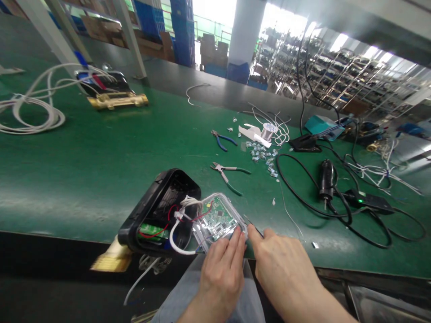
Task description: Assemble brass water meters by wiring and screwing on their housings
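The left hand [220, 280] and right hand [286, 269] rest at the near edge of a long matted worktop [101, 188], on a clear plastic housing [218, 220] holding a circuit board [217, 218]. Wires join it to an open rectangular plastic casing [161, 211] just to its left, with a brass pipe fitting [112, 255] jutting past the edge. Behind them lie two steel-jawed pliers [225, 172], beside scattered small metal clips [261, 154] and a wire spool [269, 130]. A coiled plastic-sheathed cable [30, 114] and second brass fitting [116, 101] sit far left; a corded plastic power adapter [368, 202] lies right.
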The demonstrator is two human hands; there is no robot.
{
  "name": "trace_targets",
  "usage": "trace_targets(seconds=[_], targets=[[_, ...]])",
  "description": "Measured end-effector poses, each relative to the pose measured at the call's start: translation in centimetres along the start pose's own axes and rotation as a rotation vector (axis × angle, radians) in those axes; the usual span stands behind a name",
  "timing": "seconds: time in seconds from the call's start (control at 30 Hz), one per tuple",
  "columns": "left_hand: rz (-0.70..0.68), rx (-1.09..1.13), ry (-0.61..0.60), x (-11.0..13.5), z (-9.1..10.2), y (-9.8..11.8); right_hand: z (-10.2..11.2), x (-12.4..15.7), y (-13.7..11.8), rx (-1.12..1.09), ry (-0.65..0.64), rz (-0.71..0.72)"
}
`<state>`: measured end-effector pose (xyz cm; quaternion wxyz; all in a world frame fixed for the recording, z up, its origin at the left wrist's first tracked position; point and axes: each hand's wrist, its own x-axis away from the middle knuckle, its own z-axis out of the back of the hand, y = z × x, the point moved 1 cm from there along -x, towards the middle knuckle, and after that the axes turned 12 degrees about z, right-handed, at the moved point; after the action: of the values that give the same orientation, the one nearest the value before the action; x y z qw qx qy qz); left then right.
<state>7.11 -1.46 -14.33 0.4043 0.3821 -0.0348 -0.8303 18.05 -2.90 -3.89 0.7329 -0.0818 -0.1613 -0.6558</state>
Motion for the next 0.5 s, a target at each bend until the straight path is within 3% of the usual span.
trace_targets(seconds=[0.1,0.23,0.4,0.5], targets=[[0.004,-0.002,0.03,-0.2,-0.1,0.1,0.2,0.0,2.4,0.022,0.03,0.164],[-0.014,-0.005,0.042,-0.4,0.0,0.2,-0.5,-0.4,5.6,-0.137,0.119,0.32],[-0.013,-0.001,0.04,-0.2,-0.1,0.2,-1.5,-1.5,8.7,-0.421,0.165,0.412],[-0.001,0.006,0.054,-0.2,-0.3,0.2,-1.4,-1.5,8.5,-0.44,0.144,0.396]])
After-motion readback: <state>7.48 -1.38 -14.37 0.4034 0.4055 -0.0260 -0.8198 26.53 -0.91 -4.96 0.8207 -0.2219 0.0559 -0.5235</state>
